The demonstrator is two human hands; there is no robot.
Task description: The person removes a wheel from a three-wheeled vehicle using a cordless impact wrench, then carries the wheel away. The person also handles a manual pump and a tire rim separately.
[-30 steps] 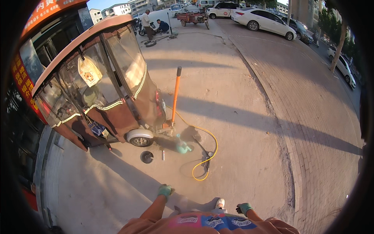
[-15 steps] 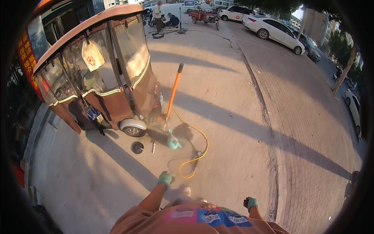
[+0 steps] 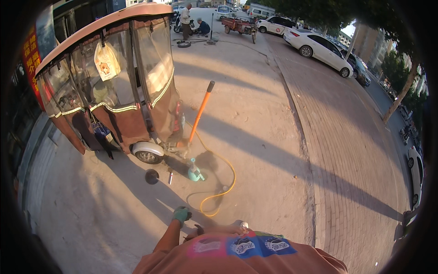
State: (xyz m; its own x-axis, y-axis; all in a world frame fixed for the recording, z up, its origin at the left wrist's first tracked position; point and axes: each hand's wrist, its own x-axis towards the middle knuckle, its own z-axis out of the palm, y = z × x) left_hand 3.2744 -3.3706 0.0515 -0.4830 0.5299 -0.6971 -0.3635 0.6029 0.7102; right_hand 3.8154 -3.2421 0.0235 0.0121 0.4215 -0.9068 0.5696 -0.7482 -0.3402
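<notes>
My left hand (image 3: pixel 181 214), in a green glove, is low in the view with fingers curled; whatever they may hold is hidden. My right hand is out of view. Ahead on the concrete stand a teal object (image 3: pixel 195 171) with a narrow top, a yellow hose (image 3: pixel 232 166) looping beside it, a small white stick (image 3: pixel 170 178) and a dark round item (image 3: pixel 152 176). An orange pole (image 3: pixel 199 114) with a black grip leans upright at the rear of a covered brown three-wheeler (image 3: pixel 122 128), near its wheel (image 3: pixel 148 156).
A storefront (image 3: pixel 32 68) borders the left. Brick paving (image 3: pixel 346 173) runs along the right, with a white car (image 3: pixel 319 48) parked farther up. In the distance a standing person (image 3: pixel 185 23) and a crouching person (image 3: pixel 203 28) are near a scooter, with a red cargo tricycle (image 3: pixel 237 25) beside them.
The view has shifted, so the nearby objects sit slightly lower-left than half a second ago. My right hand has dropped out of view; my left hand has moved left within the picture.
</notes>
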